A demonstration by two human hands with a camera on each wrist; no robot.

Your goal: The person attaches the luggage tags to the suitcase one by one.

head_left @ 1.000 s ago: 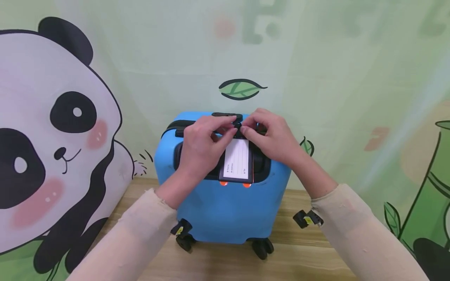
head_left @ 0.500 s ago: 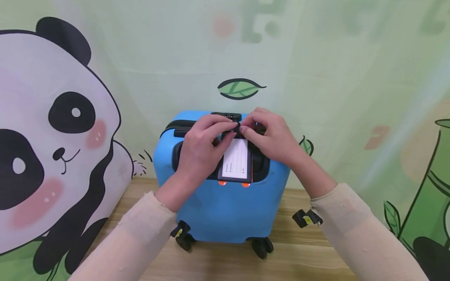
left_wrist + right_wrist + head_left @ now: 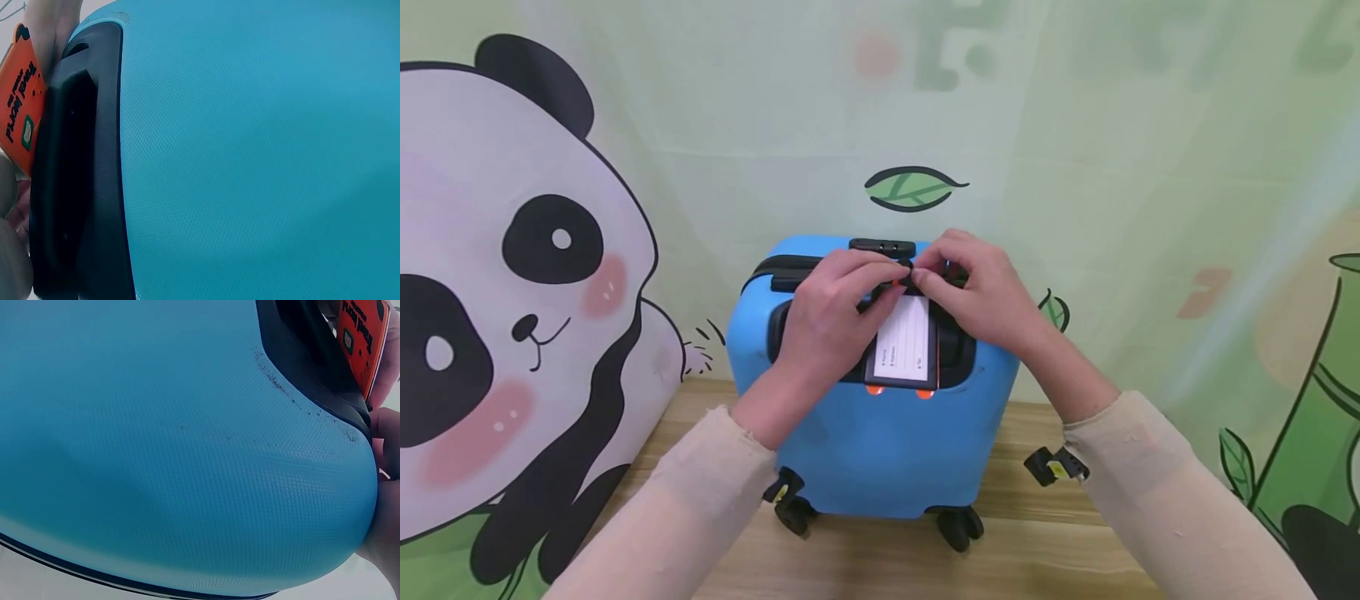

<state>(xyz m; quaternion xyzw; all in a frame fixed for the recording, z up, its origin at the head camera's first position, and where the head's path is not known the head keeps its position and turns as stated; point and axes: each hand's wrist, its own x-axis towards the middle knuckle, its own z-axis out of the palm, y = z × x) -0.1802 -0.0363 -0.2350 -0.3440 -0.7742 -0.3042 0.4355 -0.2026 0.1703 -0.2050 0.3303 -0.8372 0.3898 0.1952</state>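
Observation:
A blue suitcase (image 3: 887,450) stands upright in the head view. A luggage tag (image 3: 904,342) hangs at its black top handle (image 3: 103,169), its white name card facing up. The wrist views show the tag's orange back (image 3: 24,94) with printed lettering. Above the card, my left hand (image 3: 829,312) pinches the tag's small dark strap (image 3: 906,268) between thumb and fingers. From the other side, my right hand (image 3: 979,287) pinches the same strap, fingertips nearly meeting the left ones. Fingers hide most of the strap and its fastening.
Behind the lock (image 3: 883,247) on the suitcase's top hangs a green printed backdrop (image 3: 760,125) with a panda drawing (image 3: 550,333). Black wheels (image 3: 957,528) rest on a wood-grain surface (image 3: 1037,542). Dark scuffs mark the shell in the right wrist view.
My left fingertips have shifted slightly right and down along the strap, uncovering more of the lock. A bit of orange now shows between the fingers. The right hand stays nearly still.

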